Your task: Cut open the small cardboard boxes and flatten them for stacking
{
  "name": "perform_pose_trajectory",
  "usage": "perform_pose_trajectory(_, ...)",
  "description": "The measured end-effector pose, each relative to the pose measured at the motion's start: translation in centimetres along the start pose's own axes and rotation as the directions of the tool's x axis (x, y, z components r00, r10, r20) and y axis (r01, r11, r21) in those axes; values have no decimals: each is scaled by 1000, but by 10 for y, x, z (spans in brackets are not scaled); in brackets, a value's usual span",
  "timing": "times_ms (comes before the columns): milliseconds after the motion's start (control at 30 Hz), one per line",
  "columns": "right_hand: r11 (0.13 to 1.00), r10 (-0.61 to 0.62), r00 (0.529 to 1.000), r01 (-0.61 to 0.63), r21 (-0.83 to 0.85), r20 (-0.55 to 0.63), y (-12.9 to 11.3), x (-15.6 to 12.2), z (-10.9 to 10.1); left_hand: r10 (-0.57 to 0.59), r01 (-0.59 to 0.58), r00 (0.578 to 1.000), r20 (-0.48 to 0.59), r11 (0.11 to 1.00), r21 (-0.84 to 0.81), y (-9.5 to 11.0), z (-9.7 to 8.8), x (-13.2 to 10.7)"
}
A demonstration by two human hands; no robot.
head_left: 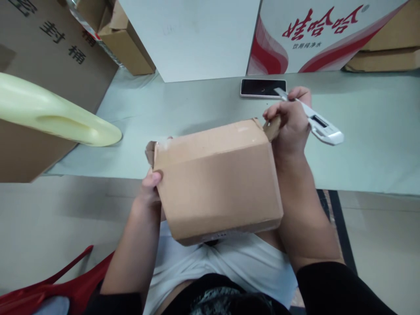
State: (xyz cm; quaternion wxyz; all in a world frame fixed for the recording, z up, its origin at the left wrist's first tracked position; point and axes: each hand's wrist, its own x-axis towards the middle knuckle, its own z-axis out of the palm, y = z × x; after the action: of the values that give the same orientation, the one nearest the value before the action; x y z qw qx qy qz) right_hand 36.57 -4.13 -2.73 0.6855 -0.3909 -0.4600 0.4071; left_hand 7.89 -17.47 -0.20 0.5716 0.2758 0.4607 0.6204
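A brown cardboard box (219, 183) is held up in front of my lap, over the near edge of the table. My left hand (151, 183) grips its left end, the thumb on the face toward me and the other fingers mostly hidden behind. At the upper right corner, my right hand (292, 120) is closed with its fingertips at a bent cardboard flap (272, 127). That same hand also holds a white utility knife (323, 127), its blade pointing up and left, away from the box. A small torn flap (150, 152) sticks out at the box's left end.
A phone (262, 88) lies on the green-covered table (367, 153) just beyond the knife blade. White cartons (203, 39) line the back. To the left stand a large brown carton (49, 52) and a pale yellow rounded object (65, 113). A red chair (72, 275) is at lower left.
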Motion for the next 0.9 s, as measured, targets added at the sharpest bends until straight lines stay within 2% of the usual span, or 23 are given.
perform_pose_trajectory(100, 999, -4, 998, 6, 40, -55, -7, 2, -3, 55, -52, 993, -107, 998, 26, 6, 5, 7)
perform_pose_trajectory(200, 995, 92, 996, -92, 28, -16, -23, -1, -1, 176, -172, 958, -228, 984, 38, 13, 1, 14)
perform_pose_trajectory(267, 994, 108, 993, -107, -15, 50, -33, -9, 7, 185, -192, 948, -259, 981, -2, 15, -3, 19)
perform_pose_trajectory(400, 992, 87, 962, -58, -116, 260, -41, -26, 28, 169, -201, 956, -239, 973, -116, 15, -7, 24)
perform_pose_trajectory(533, 984, 76, 928, -10, -181, 365, -39, -34, 43, 148, -178, 962, -230, 977, -116, 9, -3, 22)
perform_pose_trajectory(600, 975, 106, 917, -20, -222, 385, -36, -35, 45, 105, -130, 965, -240, 987, -89, 6, -2, 21)
perform_pose_trajectory(733, 956, 168, 914, -60, -286, 370, -27, -32, 39, 84, -109, 962, -261, 990, -85, 1, 0, 19)
perform_pose_trajectory(900, 941, 185, 933, -78, -330, 307, -17, -29, 31, 79, -106, 981, -176, 983, -152, -6, 7, 16)
